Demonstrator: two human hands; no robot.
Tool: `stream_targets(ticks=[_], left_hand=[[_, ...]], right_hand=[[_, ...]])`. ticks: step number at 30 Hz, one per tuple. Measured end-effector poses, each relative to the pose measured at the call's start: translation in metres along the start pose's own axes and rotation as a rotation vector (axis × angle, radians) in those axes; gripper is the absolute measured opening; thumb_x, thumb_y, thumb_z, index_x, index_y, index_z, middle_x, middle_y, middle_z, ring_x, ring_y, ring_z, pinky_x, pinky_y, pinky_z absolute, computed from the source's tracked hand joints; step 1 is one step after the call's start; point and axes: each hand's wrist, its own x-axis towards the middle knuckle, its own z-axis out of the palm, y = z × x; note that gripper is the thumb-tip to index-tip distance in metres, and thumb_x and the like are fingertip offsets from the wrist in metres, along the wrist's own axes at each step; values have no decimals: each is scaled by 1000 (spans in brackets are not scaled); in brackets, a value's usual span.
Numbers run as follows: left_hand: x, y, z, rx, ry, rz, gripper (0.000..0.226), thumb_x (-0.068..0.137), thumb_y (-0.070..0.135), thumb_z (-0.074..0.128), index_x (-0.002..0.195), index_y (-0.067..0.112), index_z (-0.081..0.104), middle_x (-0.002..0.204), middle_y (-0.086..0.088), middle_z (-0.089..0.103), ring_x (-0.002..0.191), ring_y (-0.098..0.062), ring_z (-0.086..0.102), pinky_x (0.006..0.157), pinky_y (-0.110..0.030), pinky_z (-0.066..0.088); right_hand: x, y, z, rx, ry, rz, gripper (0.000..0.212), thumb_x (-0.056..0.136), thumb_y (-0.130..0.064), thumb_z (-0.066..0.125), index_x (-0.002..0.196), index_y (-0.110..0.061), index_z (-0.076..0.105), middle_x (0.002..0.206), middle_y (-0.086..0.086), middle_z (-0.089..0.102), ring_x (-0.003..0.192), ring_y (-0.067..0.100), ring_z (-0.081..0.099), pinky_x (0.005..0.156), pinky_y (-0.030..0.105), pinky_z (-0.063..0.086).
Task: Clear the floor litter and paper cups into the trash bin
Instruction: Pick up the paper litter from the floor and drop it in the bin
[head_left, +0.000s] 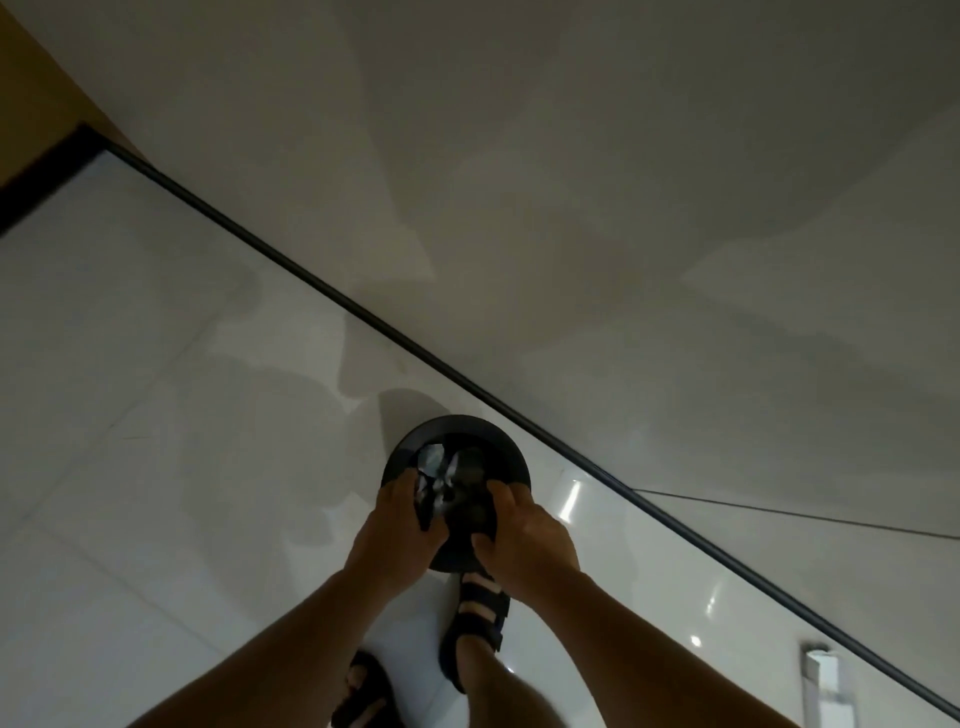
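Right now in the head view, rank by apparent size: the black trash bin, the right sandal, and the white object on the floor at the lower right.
1. Black trash bin, clearly largest.
2. Right sandal and white object: similar, both partly hidden or cropped, so unranked.

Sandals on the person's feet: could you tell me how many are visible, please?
2. One black sandal is on the foot just below the trash bin, under the right hand; the other sandal is at the bottom edge, partly hidden by the left forearm.
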Motion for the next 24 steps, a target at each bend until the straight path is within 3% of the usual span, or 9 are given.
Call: stream_targets(ticks=[4, 11, 19, 24], left_hand=[[-19, 16, -24, 14, -15, -9, 65, 92, 31, 56, 148, 16, 25, 146, -10, 37, 128, -25, 45, 97, -29, 42], [-64, 46, -57, 175, -104, 26, 67, 92, 34, 54, 149, 18, 22, 150, -6, 32, 132, -22, 40, 105, -34, 40], [-130, 95, -59, 357, -180, 273, 64, 89, 37, 57, 145, 22, 31, 148, -4, 36, 131, -23, 41, 102, -35, 42], [-180, 141, -28, 518, -267, 432, 67, 89, 40, 56, 147, 20, 30, 151, -5, 31, 134, -24, 36, 109, -41, 35]], right_hand=[[-23, -7, -20, 47, -6, 3, 64, 94, -44, 48, 149, -23, 21, 141, 4, 40, 118, 23, 55, 96, 33, 50], [-67, -13, -59, 138, 53, 109, 60, 92, -43, 50, 145, -28, 26, 139, -1, 41, 112, 20, 55, 91, 30, 51], [-176, -9, -72, 245, 193, 322, 63, 93, -44, 51, 148, -28, 26, 144, 0, 40, 121, 23, 51, 93, 32, 47], [-271, 7, -58, 337, 251, 505, 67, 91, -45, 53, 149, -24, 26, 143, 3, 41, 120, 24, 50, 91, 35, 48]])
